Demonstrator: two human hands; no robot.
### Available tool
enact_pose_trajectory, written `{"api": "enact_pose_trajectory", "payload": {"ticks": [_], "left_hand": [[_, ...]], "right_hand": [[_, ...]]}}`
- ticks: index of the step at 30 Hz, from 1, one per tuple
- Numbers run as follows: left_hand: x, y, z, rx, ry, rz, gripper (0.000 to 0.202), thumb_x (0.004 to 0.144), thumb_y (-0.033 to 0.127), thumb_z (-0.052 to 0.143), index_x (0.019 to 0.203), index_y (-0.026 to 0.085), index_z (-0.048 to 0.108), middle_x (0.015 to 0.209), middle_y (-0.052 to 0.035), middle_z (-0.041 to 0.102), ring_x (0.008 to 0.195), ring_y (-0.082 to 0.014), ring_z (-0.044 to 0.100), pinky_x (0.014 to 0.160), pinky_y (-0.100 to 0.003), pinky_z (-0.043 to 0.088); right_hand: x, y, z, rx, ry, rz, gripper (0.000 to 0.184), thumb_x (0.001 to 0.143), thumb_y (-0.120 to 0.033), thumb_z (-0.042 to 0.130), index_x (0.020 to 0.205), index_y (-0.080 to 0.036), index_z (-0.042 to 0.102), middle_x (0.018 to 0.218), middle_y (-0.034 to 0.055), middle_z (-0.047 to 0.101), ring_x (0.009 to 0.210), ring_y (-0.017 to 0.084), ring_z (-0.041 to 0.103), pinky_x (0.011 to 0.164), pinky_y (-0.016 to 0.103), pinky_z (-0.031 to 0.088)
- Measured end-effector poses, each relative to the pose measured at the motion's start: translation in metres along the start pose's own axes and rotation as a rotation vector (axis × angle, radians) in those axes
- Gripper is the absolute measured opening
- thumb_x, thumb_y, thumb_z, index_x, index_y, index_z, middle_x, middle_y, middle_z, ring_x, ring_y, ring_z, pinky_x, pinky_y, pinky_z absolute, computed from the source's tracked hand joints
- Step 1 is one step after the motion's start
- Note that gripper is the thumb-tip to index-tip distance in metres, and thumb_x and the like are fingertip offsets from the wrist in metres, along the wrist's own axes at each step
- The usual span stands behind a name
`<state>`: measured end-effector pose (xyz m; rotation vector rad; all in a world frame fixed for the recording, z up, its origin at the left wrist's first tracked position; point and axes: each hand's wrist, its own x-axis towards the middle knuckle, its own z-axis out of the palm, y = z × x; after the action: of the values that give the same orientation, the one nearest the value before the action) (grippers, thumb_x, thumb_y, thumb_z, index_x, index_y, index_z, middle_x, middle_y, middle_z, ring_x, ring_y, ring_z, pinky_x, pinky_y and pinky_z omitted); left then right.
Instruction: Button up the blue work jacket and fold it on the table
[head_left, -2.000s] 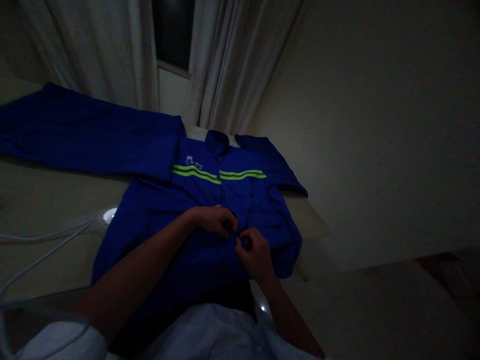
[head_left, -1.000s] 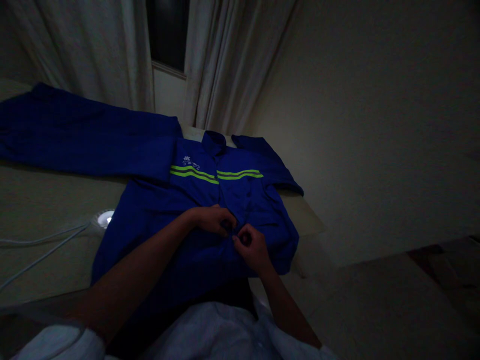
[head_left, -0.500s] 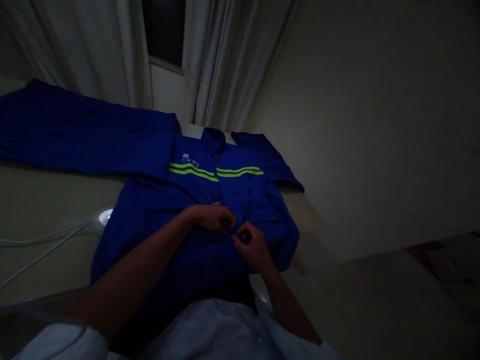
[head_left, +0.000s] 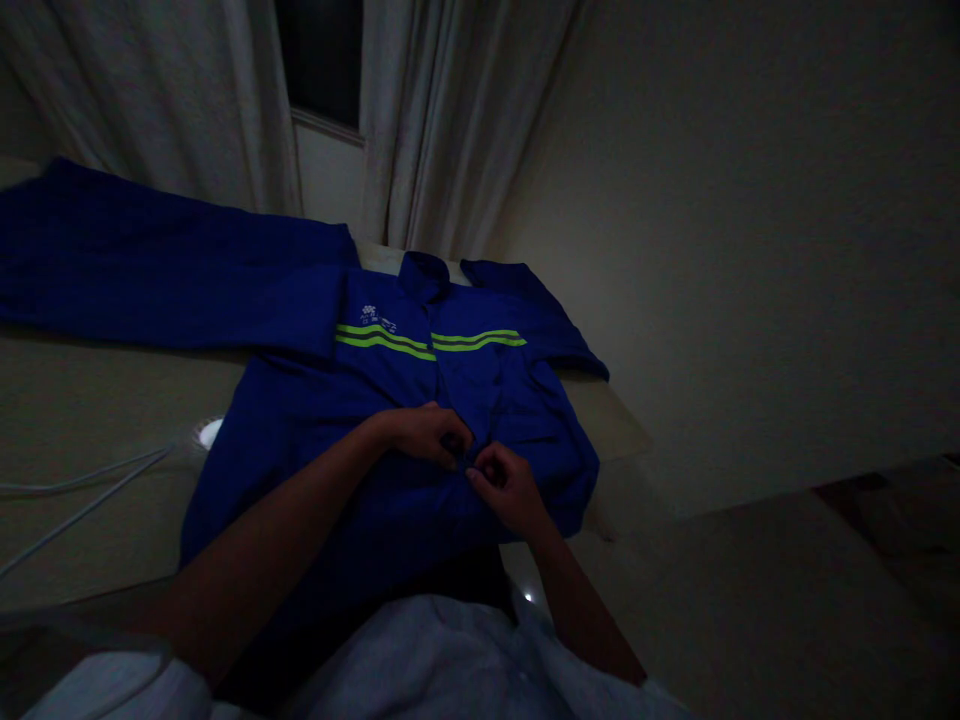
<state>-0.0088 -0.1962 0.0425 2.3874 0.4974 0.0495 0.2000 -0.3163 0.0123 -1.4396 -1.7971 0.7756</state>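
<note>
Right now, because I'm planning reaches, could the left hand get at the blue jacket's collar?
Probably yes: only the blue jacket's spread front lies between the left hand and the collar. The hand may need to let go of that front first.

Pale tbl [head_left: 112,405] — blue jkt [head_left: 390,385], wht cords [head_left: 45,489].

Jacket [head_left: 382,385] on table [head_left: 97,400] before curtains [head_left: 457,120]
</note>
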Motion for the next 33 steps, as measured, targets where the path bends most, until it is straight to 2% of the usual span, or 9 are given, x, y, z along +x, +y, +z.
{"api": "enact_pose_trajectory", "payload": {"ticks": [7,12,15,20,25,27,30,32,33], "left_hand": [[-0.002,0.006,-0.002,-0.018,-0.024,-0.007,0.014,0.085,0.021,0.073,0.098,0.024,0.073,0.089,0.0071,0.07,0.091,-0.0145,0.065,0.09,-0.027,0.034],[-0.002,0.005,-0.002,-0.062,-0.05,0.042,0.025,0.083,0.009,0.065,0.095,0.026,0.077,0.097,0.0056,0.075,0.098,-0.0156,0.066,0.096,-0.028,0.035],[-0.002,0.003,-0.003,-0.08,-0.027,0.031,0.025,0.083,0.013,0.069,0.102,0.027,0.078,0.096,0.0046,0.074,0.095,-0.0161,0.066,0.096,-0.028,0.037],[-0.003,0.002,-0.004,-0.115,-0.004,-0.024,0.028,0.083,0.024,0.076,0.111,0.029,0.077,0.097,0.0038,0.072,0.094,-0.0163,0.065,0.099,-0.029,0.04],[-0.004,0.006,-0.004,-0.136,-0.009,-0.074,0.027,0.084,0.04,0.079,0.108,0.029,0.08,0.097,0.0022,0.074,0.096,-0.0174,0.065,0.11,-0.038,0.034],[-0.003,0.005,-0.002,-0.149,-0.001,-0.071,0.027,0.084,0.044,0.078,0.105,0.028,0.08,0.094,0.0022,0.074,0.094,-0.0171,0.065,0.108,-0.037,0.037],[0.001,-0.001,0.002,-0.233,0.053,-0.021,0.032,0.089,0.048,0.07,0.107,0.022,0.078,0.094,-0.0006,0.075,0.089,-0.0173,0.067,0.091,-0.03,0.047],[0.005,-0.007,0.002,-0.256,0.214,-0.046,0.034,0.095,0.046,0.06,0.106,0.018,0.076,0.094,-0.0039,0.075,0.085,-0.0182,0.067,0.081,-0.028,0.05],[0.006,-0.011,0.002,-0.225,0.331,-0.09,0.033,0.097,0.043,0.055,0.104,0.017,0.075,0.094,-0.0054,0.075,0.086,-0.019,0.067,0.08,-0.029,0.051]], "right_hand": [[0.0,0.001,-0.002,0.02,0.002,0.008,0.015,0.078,-0.031,0.07,0.08,-0.022,0.057,0.067,-0.0061,0.048,0.059,0.011,0.043,0.056,0.024,0.034],[0.0,0.003,-0.004,0.073,0.003,0.029,0.018,0.078,-0.032,0.07,0.079,-0.022,0.055,0.066,-0.0065,0.046,0.058,0.011,0.041,0.056,0.024,0.033],[0.0,0.003,-0.008,0.174,0.028,0.053,0.022,0.077,-0.036,0.072,0.079,-0.022,0.055,0.067,-0.0059,0.047,0.06,0.011,0.041,0.057,0.024,0.034],[-0.002,0.009,-0.033,0.599,0.368,0.22,0.028,0.072,-0.042,0.07,0.082,-0.023,0.053,0.07,-0.0047,0.048,0.06,0.013,0.044,0.058,0.025,0.039],[-0.015,0.013,-0.072,0.661,0.667,0.254,0.03,0.074,-0.048,0.068,0.087,-0.024,0.056,0.074,-0.003,0.056,0.064,0.016,0.053,0.061,0.028,0.045],[-0.022,0.008,-0.081,0.63,0.554,0.207,0.03,0.078,-0.051,0.068,0.089,-0.025,0.058,0.078,-0.0021,0.059,0.067,0.018,0.056,0.064,0.029,0.047],[-0.029,-0.008,-0.08,0.477,0.004,0.086,0.027,0.08,-0.047,0.075,0.086,-0.024,0.063,0.084,0.0008,0.063,0.073,0.019,0.06,0.067,0.031,0.049],[-0.027,-0.02,-0.072,0.321,-0.358,0.027,0.022,0.084,-0.043,0.077,0.09,-0.023,0.07,0.09,0.0033,0.068,0.08,0.021,0.064,0.074,0.033,0.05],[-0.023,-0.025,-0.068,0.254,-0.447,0.012,0.021,0.087,-0.042,0.076,0.093,-0.022,0.072,0.092,0.0038,0.07,0.083,0.021,0.066,0.076,0.033,0.051]]}}
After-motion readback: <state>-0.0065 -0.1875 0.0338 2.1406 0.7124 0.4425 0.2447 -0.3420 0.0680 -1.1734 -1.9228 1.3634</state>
